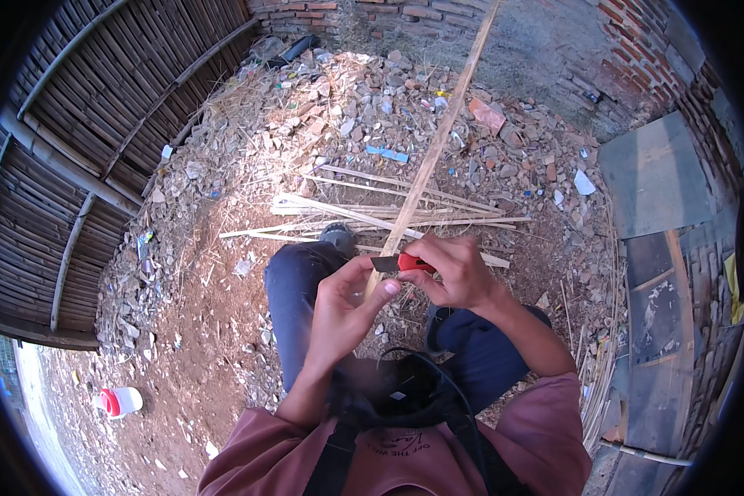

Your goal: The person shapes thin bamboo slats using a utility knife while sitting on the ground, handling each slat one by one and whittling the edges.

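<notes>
Head view: grips the red-handled knife with broad grey metal blade [402, 263] in the closed right hand [457, 266], pointing it left across the long pale wooden strip [432, 153], pinched in the nearer, half-curled left hand [343, 304] and stretching lengthwise ahead, slightly rightward.

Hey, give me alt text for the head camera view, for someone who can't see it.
A person's right hand holds a red-handled blade across a long pale strip, the left hand close beside the blade. More loose strips lie beyond on debris-strewn ground.
</notes>
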Demonstrator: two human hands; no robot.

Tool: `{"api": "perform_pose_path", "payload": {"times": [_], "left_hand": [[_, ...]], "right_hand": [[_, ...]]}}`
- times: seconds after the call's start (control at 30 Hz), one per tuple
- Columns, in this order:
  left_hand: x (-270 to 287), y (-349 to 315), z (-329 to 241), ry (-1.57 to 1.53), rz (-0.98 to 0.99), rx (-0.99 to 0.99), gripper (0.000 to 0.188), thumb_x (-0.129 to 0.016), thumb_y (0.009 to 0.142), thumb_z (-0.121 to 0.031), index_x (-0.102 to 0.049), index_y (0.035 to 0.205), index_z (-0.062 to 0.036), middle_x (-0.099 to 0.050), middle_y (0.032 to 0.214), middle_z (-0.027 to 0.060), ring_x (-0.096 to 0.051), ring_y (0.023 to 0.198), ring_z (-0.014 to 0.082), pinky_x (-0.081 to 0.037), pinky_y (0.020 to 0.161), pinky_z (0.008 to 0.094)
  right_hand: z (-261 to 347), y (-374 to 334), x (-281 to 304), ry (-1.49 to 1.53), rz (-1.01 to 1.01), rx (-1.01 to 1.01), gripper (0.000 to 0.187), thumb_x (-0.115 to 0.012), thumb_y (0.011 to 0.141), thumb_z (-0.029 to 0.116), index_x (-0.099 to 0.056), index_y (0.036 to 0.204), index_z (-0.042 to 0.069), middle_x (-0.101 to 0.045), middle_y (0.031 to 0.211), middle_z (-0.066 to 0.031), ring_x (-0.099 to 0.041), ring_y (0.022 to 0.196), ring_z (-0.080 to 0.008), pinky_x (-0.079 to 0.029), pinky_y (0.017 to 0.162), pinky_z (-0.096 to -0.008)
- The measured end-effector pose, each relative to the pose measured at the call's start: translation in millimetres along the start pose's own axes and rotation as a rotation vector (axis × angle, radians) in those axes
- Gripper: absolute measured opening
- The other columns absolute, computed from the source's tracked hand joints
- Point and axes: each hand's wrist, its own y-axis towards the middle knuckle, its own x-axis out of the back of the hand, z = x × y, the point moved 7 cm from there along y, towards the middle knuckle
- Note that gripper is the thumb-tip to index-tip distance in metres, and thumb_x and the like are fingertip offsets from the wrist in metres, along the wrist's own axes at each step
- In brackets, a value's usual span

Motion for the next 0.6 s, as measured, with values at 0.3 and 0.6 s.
{"api": "perform_pose_path", "payload": {"times": [0.3, 0.6], "left_hand": [[-1, 2, 1, -0.007, -0.01, -0.062, 0.048, -0.082, 0.096, -0.007, -0.066, 0.139, 0.0058, -0.076, 0.111, 0.0034, -0.067, 0.099, 0.0068, -0.055, 0.088, 0.0256], [2, 4, -1, 0.086, -0.008, -0.172, 0.038, -0.086, 0.092, -0.01, -0.076, 0.126, 0.0046, -0.076, 0.116, 0.0083, -0.066, 0.1, 0.0077, -0.055, 0.09, 0.0277]], "right_hand": [[7, -2, -5, -0.058, -0.039, 0.033, 0.021, -0.079, 0.094, 0.025, -0.07, 0.103, 0.008, -0.071, 0.085, -0.0063, -0.073, 0.069, -0.0252, -0.057, 0.057, -0.038], [11, -3, -7, -0.059, -0.045, 0.025, 0.02, -0.078, 0.093, 0.023, -0.07, 0.106, 0.01, -0.07, 0.084, -0.0053, -0.073, 0.067, -0.0249, -0.057, 0.056, -0.0373]]}}
